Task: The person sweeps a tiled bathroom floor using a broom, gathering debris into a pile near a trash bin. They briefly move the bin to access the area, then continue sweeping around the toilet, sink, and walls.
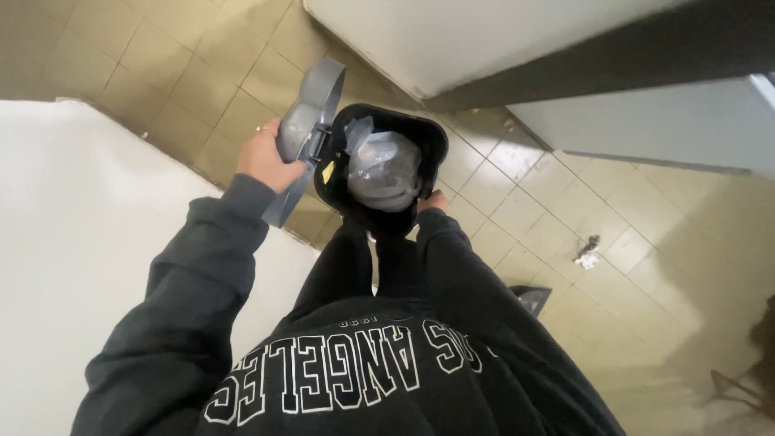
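It looked like a washroom or a utility room in a building. The floor (565, 218) had small beige tiles, white partition panels (452, 40) stood around, and a small black bin (379, 169) was there.

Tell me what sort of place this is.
Probably a washroom or utility room: beige tiled floor, pale partition-like panels, and a small black bin with a bag, its grey lid held open by the left hand.

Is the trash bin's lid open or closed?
Open. The left hand holds the grey lid swung up, showing the bag inside the bin.
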